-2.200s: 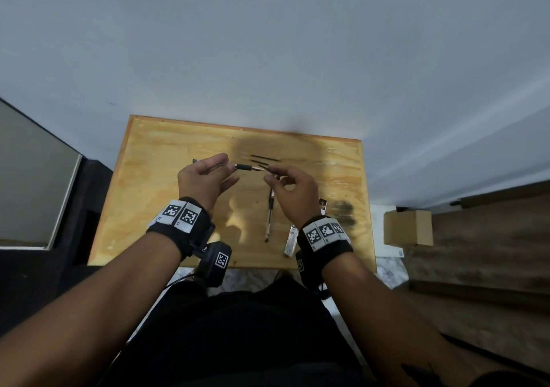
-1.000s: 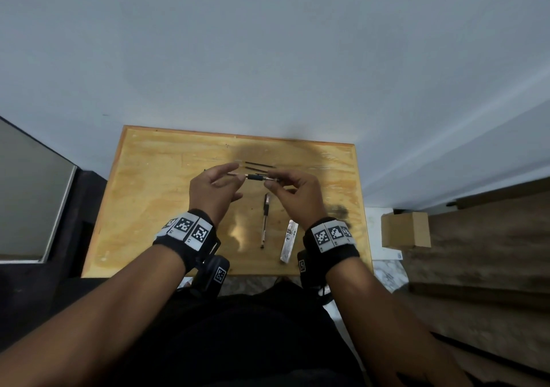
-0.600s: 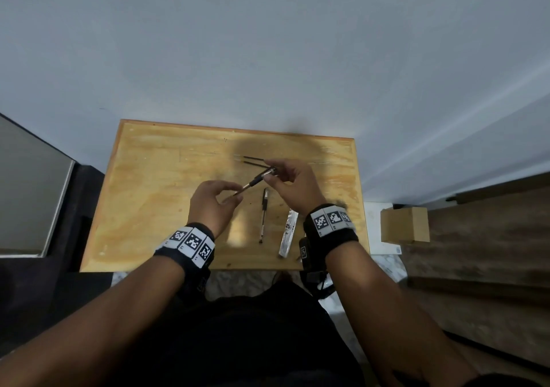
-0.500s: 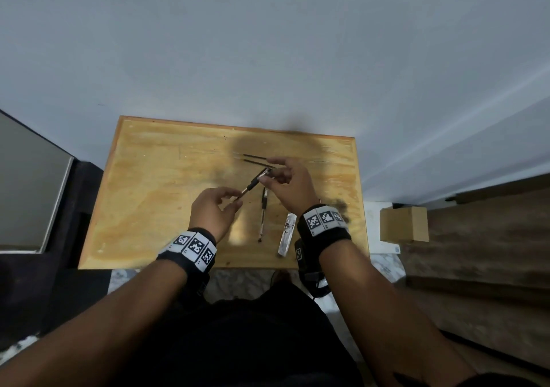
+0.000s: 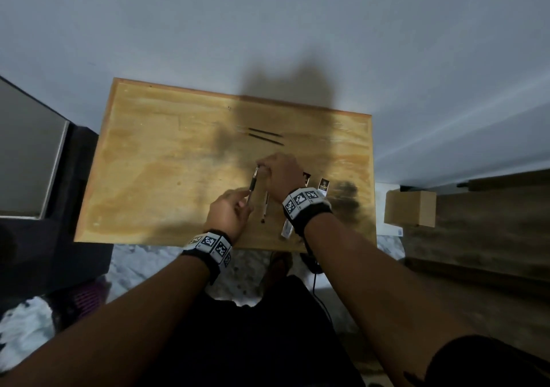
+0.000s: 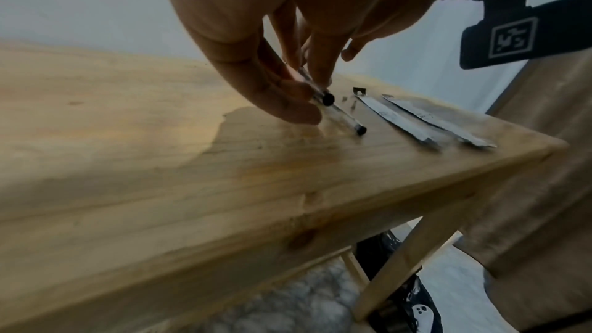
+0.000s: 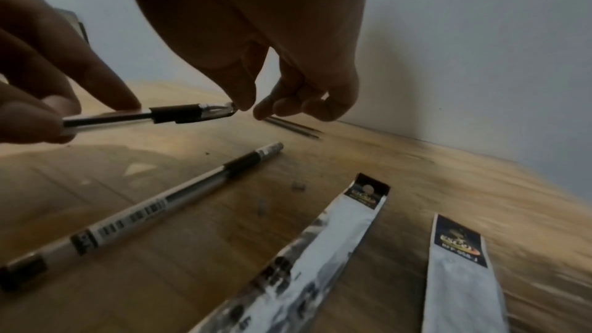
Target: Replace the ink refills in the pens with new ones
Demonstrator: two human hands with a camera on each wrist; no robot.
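Note:
My left hand (image 5: 245,203) (image 7: 48,115) pinches the clear barrel of a pen (image 5: 253,184) (image 7: 179,114) with a black grip, holding it just above the wooden table (image 5: 148,178), tip pointing away from me. My right hand (image 5: 262,169) (image 7: 251,109) has thumb and forefinger curled at the pen's tip cone. A second pen (image 5: 265,208) (image 7: 153,207) lies on the table just right of the held one. Two thin dark refills (image 5: 265,136) (image 7: 294,127) lie side by side farther back.
Two flat refill packets (image 7: 320,250) (image 7: 461,275) lie at the table's front right, partly under my right wrist in the head view. Small bits (image 7: 298,186) lie between pen and packets. A cardboard box (image 5: 409,208) sits right of the table, a dark cabinet (image 5: 29,154) left.
Both hands have come down and nearer to me. The held pen has swung from lying crossways between the hands to pointing away, and the left hand now grips its rear end.

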